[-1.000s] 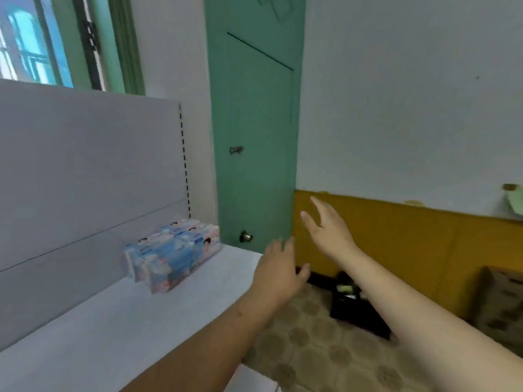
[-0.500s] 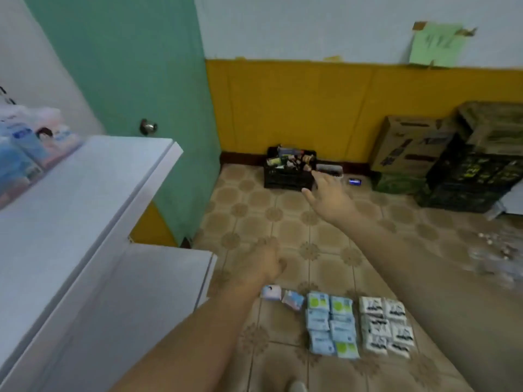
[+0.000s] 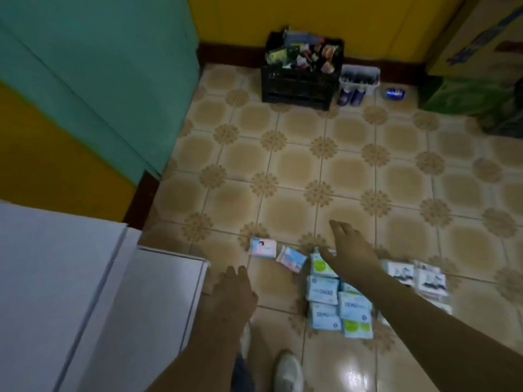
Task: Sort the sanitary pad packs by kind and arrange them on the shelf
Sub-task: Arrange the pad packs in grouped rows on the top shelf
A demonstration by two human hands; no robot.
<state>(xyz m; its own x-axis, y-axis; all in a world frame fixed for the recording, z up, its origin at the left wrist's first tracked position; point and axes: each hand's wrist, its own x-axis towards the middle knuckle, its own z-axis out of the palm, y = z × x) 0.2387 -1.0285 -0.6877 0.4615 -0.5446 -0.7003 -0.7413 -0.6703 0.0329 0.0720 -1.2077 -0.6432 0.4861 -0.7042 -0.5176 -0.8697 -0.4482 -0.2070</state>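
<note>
Sanitary pad packs lie in groups on the tiled floor. Two pink-and-blue packs (image 3: pixel 263 247) sit at the left, several blue-and-green packs (image 3: pixel 323 291) in the middle, several white-and-black packs (image 3: pixel 430 280) at the right. My right hand (image 3: pixel 346 244) hovers above the top of the blue-and-green group, fingers spread, holding nothing. My left hand (image 3: pixel 233 290) hangs lower left of the pink packs, near the white shelf (image 3: pixel 65 278), fingers loosely apart and empty. My right forearm hides part of the middle and right groups.
A black crate (image 3: pixel 300 83) full of small items stands against the yellow wall, with a white tray of bottles (image 3: pixel 358 80) beside it. Cardboard boxes (image 3: pixel 475 52) fill the far right corner. A green door (image 3: pixel 99 66) is at the left. My shoe (image 3: pixel 288 372) is below.
My view has swung down from the shelf top to the floor. Both hands have dropped toward the packs, the right one now above the blue-and-green group.
</note>
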